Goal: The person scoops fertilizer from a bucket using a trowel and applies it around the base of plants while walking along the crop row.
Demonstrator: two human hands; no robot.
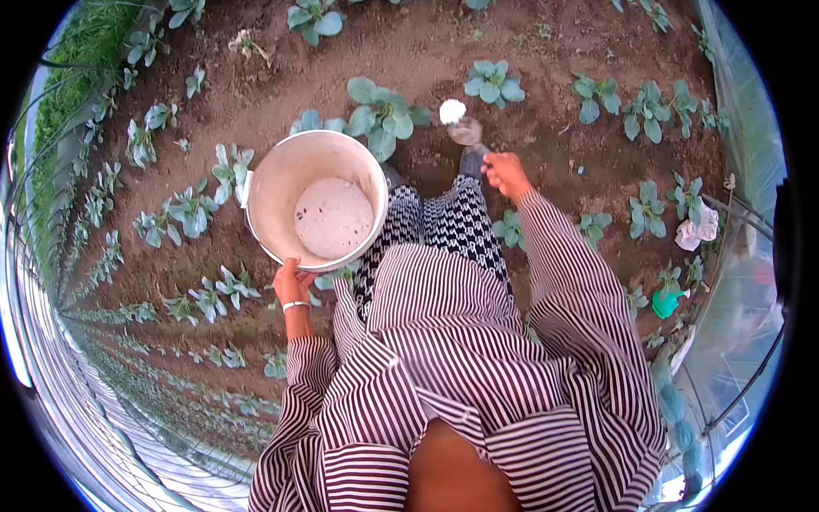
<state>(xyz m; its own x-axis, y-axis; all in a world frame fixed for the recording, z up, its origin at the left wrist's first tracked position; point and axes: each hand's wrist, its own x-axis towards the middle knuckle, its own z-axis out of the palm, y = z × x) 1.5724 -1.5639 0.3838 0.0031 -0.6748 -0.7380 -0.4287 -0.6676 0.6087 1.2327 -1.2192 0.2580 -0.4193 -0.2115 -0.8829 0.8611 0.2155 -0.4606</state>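
Note:
My left hand (pixel 293 283) is closed on the near rim of a white bucket (pixel 269 192), which is held tilted at my left side. A pale, whitish layer with dark specks (pixel 334 218) covers part of the bucket's bottom. My right hand (pixel 507 176) is wrapped round the dark handle of a small trowel (pixel 466 130), its blade slightly blurred. Just beyond the blade is a small clump of white material (pixel 452 111); whether it touches the blade or the soil I cannot tell. Two leafy young plants, one left (pixel 384 118) and one right (pixel 492 83), flank it.
Rows of similar plants (pixel 192 210) run across brown soil (pixel 281 94) on both sides. At right lie a crumpled whitish bag (pixel 697 225) and a green object (pixel 665 303) near the plastic sheeting (pixel 751 128). My shoe (pixel 472 162) stands close below the trowel.

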